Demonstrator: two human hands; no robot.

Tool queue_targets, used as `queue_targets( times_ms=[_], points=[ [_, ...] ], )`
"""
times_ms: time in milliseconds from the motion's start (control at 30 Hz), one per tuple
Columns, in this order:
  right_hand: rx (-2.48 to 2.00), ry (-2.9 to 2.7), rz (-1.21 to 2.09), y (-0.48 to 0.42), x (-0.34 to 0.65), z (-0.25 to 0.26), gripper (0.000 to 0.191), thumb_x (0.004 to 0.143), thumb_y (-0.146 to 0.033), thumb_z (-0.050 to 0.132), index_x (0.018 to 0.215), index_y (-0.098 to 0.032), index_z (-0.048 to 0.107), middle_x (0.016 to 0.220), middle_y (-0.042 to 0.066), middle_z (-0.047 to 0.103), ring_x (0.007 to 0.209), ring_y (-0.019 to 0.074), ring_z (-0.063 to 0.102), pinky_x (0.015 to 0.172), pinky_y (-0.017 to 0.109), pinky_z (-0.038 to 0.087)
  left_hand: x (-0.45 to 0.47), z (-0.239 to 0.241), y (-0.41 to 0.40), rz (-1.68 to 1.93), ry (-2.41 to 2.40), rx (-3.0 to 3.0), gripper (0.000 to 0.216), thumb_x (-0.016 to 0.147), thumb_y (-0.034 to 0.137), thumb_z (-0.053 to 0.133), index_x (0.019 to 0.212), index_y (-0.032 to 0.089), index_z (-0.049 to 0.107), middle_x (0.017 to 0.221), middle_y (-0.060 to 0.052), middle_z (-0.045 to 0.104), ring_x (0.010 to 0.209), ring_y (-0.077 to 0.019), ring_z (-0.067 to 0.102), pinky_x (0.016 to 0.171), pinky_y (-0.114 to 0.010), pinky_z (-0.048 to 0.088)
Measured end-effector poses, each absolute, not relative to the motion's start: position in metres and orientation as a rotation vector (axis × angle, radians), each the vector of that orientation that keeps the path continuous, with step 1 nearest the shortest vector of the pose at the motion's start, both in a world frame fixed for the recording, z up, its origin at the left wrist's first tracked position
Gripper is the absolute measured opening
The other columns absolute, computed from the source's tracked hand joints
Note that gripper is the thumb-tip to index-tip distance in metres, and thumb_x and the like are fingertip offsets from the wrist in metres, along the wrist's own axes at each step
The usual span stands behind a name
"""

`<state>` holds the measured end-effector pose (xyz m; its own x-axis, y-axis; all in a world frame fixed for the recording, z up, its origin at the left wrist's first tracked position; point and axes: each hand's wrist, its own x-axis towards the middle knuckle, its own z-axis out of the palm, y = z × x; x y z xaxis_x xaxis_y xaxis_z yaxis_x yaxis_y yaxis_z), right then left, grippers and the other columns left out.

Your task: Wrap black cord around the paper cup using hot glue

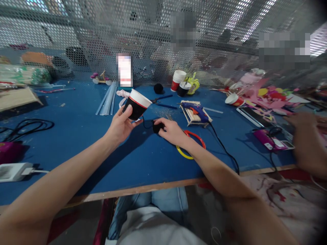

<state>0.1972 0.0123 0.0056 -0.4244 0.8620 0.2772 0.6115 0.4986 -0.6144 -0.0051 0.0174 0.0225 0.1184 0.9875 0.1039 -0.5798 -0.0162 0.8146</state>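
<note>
Left hand [120, 126] grips a cup [137, 104], apparently part-covered in black, bare white above; right of the cup, right hand [173, 132] pinches a black ball [157, 128].

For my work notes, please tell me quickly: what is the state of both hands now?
Left hand: closed around a tilted, black-wrapped paper cup.
Right hand: closed on a small black object.
</note>
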Motion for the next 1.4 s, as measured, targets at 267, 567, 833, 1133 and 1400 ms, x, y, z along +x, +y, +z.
queue_targets(
  times_ms=[267,567,833,1133,1400],
  points=[
    [-1.199,-2.214,0.241,0.018,0.201,0.000,0.033,0.072,-0.011,0.047,0.104,-0.015,0.051,0.104,0.012,0.051,0.090,0.0189,0.052,0.077,0.034,0.045,-0.007,0.016,0.024,1.466,0.679,0.826,0.028,0.068,0.036,0.071,0.087,0.022,0.057,0.078,-0.001,0.066,0.073,-0.0169,0.062,0.070,-0.035,0.050],
    [-1.279,-2.502,-0.221,0.010,0.192,0.004,0.031,0.078,-0.007,0.040,0.101,-0.011,0.061,0.095,0.016,0.053,0.089,0.0255,0.042,0.078,0.040,0.041,-0.002,0.017,0.019,1.432,0.712,0.839,0.032,0.064,0.035,0.073,0.087,0.020,0.056,0.080,0.000,0.063,0.076,-0.0164,0.062,0.069,-0.033,0.050],
    [-1.346,-2.552,-0.175,0.001,0.187,0.005,0.030,0.081,-0.006,0.039,0.104,-0.007,0.058,0.095,0.016,0.056,0.091,0.0252,0.047,0.080,0.038,0.041,-0.001,0.014,0.019,1.437,0.701,0.823,0.032,0.063,0.031,0.075,0.089,0.020,0.059,0.087,-0.002,0.064,0.079,-0.0162,0.060,0.068,-0.031,0.051],
    [-1.450,-2.625,-0.083,-0.005,0.179,0.013,0.023,0.079,-0.005,0.039,0.089,-0.010,0.060,0.095,0.015,0.055,0.086,0.0222,0.050,0.075,0.034,0.042,-0.001,0.013,0.018,1.431,0.684,0.853,0.033,0.063,0.031,0.075,0.091,0.020,0.060,0.093,-0.003,0.062,0.082,-0.0163,0.060,0.069,-0.031,0.051],
    [-1.638,-2.671,-0.081,-0.010,0.170,0.021,0.023,0.080,-0.006,0.038,0.091,-0.008,0.058,0.099,0.016,0.053,0.090,0.0227,0.050,0.078,0.034,0.042,0.001,0.016,0.017,1.440,0.682,0.844,0.033,0.062,0.030,0.076,0.089,0.019,0.061,0.087,-0.001,0.062,0.077,-0.0148,0.060,0.067,-0.030,0.050]
  ],
)
